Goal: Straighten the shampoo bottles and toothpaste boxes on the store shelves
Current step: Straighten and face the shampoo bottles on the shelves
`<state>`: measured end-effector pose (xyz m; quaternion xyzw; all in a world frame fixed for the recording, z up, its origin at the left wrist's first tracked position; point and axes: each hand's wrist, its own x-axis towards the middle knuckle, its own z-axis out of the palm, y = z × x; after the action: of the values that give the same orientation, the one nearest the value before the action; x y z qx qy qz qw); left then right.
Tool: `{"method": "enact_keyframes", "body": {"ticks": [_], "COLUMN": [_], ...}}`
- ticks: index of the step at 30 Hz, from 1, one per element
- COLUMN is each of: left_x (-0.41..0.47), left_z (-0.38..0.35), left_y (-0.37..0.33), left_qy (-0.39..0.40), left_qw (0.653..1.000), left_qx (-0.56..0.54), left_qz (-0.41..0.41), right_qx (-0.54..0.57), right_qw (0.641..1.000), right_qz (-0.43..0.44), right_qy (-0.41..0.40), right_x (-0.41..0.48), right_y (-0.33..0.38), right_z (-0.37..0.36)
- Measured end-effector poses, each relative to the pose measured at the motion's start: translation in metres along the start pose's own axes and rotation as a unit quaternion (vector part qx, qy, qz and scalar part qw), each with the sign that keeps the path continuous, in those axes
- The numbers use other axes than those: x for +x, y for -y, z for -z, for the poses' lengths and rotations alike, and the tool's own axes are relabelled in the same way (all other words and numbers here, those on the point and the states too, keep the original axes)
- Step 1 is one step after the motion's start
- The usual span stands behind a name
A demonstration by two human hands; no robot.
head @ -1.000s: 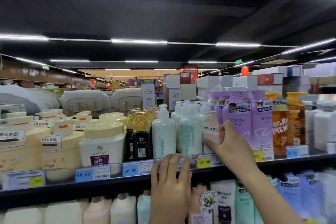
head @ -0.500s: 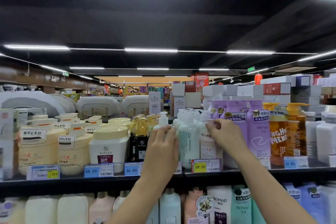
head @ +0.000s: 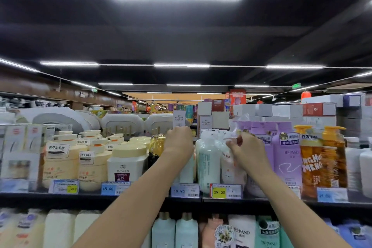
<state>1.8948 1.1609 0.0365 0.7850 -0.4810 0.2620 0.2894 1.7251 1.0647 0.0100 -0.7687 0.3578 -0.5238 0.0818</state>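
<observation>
left grip [head: 178, 141] curled over top of smooth white pump bottle [head: 188, 169]; right grip [head: 247, 150] pinching crinkly clear wrap [head: 233, 128].

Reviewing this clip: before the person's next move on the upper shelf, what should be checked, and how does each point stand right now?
1. Left hand grip: it is curled at pump height, but its fingertips and what they hold are hidden behind the hand: cannot tell.
2. Right hand grip: fingers pinch the top of the white plastic pump bottle with red lettering: ok.
3. Pale green-white plastic pump bottle between the hands stands upright: ok.
4. Purple plastic REPAND bottles beside the right hand stand upright, labels forward: ok.
5. Yellow 29.00 price tag sits uncovered on the black shelf edge: ok.
</observation>
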Motion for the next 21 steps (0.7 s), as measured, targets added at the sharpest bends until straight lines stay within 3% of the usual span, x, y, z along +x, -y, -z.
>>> {"method": "enact_keyframes", "body": {"ticks": [5, 11, 17, 21], "left_x": [0.001, -0.006, -0.015, -0.027], "left_z": [0.007, 0.051, 0.120, 0.135], "left_y": [0.000, -0.002, 0.009, 0.027], "left_qy": [0.025, -0.070, -0.129, -0.105], "left_qw": [0.998, 0.990, 0.984, 0.988], "left_qx": [-0.050, -0.121, -0.122, -0.113], "left_qz": [0.010, -0.027, -0.022, -0.014], "right_qx": [0.030, 0.097, 0.186, 0.168], "right_qw": [0.997, 0.992, 0.981, 0.984], "right_qz": [0.056, 0.069, 0.063, 0.050], "right_qy": [-0.043, -0.034, 0.008, 0.042], "right_x": [0.019, 0.037, 0.042, 0.034], "right_y": [0.021, 0.062, 0.090, 0.100], "right_z": [0.038, 0.072, 0.034, -0.007]}}
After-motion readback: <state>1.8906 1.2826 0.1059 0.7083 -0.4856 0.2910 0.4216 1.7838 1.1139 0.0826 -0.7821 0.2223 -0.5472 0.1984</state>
